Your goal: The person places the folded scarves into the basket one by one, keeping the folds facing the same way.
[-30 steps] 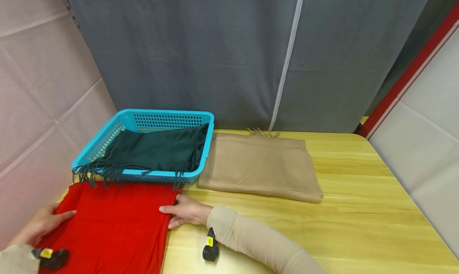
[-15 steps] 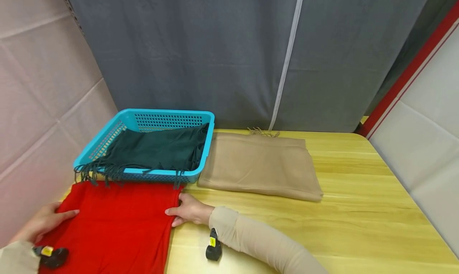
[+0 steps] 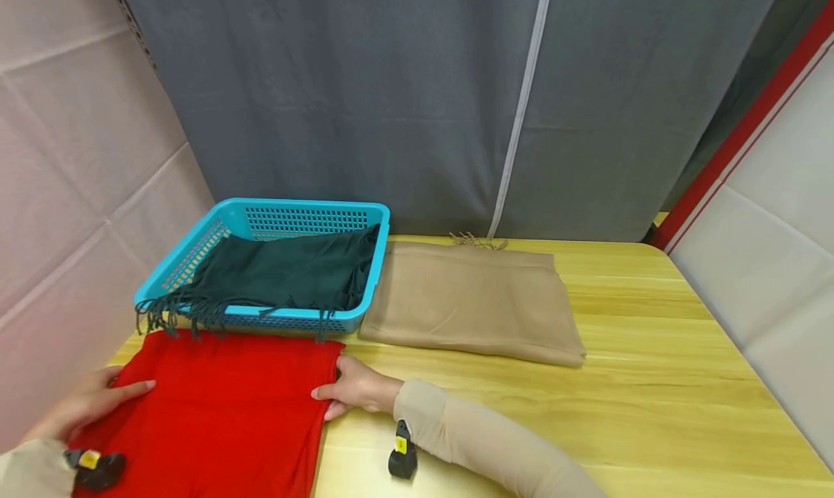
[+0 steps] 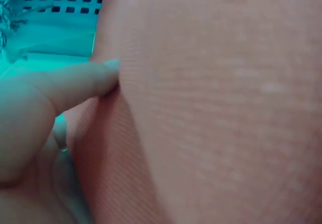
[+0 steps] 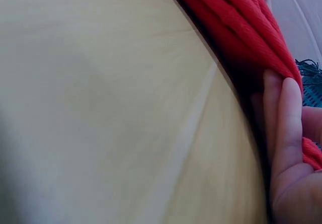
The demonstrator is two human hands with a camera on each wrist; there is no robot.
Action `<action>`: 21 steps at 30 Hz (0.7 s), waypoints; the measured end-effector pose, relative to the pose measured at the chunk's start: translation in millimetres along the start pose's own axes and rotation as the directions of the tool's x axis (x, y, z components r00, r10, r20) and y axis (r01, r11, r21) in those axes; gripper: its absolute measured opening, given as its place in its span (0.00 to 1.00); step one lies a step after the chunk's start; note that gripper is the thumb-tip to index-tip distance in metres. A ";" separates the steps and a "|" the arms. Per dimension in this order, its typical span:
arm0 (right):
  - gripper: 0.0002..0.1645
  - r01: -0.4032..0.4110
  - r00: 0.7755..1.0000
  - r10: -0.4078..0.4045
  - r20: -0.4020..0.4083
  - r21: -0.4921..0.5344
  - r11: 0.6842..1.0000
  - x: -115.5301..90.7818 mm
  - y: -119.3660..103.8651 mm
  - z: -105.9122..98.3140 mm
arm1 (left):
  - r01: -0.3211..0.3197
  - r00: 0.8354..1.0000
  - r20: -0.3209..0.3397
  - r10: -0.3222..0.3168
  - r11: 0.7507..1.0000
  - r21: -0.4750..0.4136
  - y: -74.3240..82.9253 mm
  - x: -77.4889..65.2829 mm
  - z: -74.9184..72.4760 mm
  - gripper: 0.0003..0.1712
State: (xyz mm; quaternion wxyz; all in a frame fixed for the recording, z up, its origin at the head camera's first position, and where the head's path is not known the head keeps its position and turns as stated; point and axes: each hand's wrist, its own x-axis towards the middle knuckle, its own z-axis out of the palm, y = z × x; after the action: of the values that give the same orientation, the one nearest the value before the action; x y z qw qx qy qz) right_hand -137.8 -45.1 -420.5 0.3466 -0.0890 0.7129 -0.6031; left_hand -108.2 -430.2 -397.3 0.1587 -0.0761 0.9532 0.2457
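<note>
A folded red scarf point(image 3: 228, 411) lies at the front left, in front of the basket. My left hand point(image 3: 94, 400) holds its left side, thumb on top; in the left wrist view the thumb point(image 4: 80, 85) presses the cloth, which looks pinkish there. At the right side my right hand point(image 3: 358, 387) grips the scarf between thumb and fingers. In the right wrist view its fingers point(image 5: 286, 123) are tucked under the layered red folds point(image 5: 241, 22). The fingers of my left hand are mostly hidden beneath the cloth.
Behind the red scarf stands a blue basket point(image 3: 381, 266) with a folded dark green scarf point(image 3: 280, 270), its fringe hanging over the front rim. To the right, a folded beige scarf point(image 3: 472, 302) lies on the wooden table point(image 3: 651, 389). A grey curtain point(image 3: 365, 107) closes off the back.
The right hand has shifted to the right and slightly nearer, and the red scarf's right edge has moved with it. The left hand has also moved slightly right. Basket and beige scarf stay put.
</note>
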 end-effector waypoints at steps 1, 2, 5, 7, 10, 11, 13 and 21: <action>0.17 -0.001 1.000 0.001 0.001 -0.006 1.000 -1.4 0.6 -0.9 | 0.002 1.000 0.002 -0.002 1.000 -0.010 1.4 -0.5 0.8 0.40; 0.17 0.000 1.000 0.001 0.003 -0.011 1.000 -2.8 1.1 -1.7 | 0.005 1.000 0.003 -0.005 1.000 -0.019 3.1 -1.2 1.4 0.38; 0.17 0.003 1.000 -0.003 0.012 -0.012 1.000 -6.1 3.6 -4.4 | 0.005 1.000 -0.005 -0.005 1.000 -0.027 8.3 -4.2 4.0 0.31; 0.16 0.004 1.000 -0.004 0.017 -0.010 1.000 -8.3 5.0 -6.7 | 0.008 1.000 -0.005 -0.008 1.000 -0.022 11.2 -5.9 5.1 0.28; 0.17 0.015 1.000 -0.014 0.024 -0.014 1.000 -12.0 6.7 -11.1 | -0.005 1.000 -0.011 0.005 1.000 0.013 14.1 -7.2 6.2 0.27; 0.18 0.019 0.999 -0.019 0.029 -0.014 1.000 -13.4 6.9 -12.7 | -0.005 1.000 -0.005 0.005 1.000 0.017 14.9 -7.0 6.1 0.28; 0.18 0.030 0.999 -0.029 0.032 -0.018 0.999 -16.3 7.3 -15.8 | -0.012 1.000 0.007 0.012 1.000 0.008 15.7 -6.7 6.3 0.30; 0.15 0.046 0.998 -0.044 0.045 -0.045 0.998 -23.7 9.4 -28.0 | -0.045 0.998 0.029 0.047 0.998 -0.046 21.8 -6.2 12.1 0.31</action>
State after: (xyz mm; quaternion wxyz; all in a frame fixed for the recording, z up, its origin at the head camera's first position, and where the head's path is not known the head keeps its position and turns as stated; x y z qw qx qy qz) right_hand -134.3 -7.4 -419.1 0.3463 -0.1264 0.7166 -0.5922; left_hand -104.1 -405.0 -395.5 0.1655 -0.0540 0.9464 0.2722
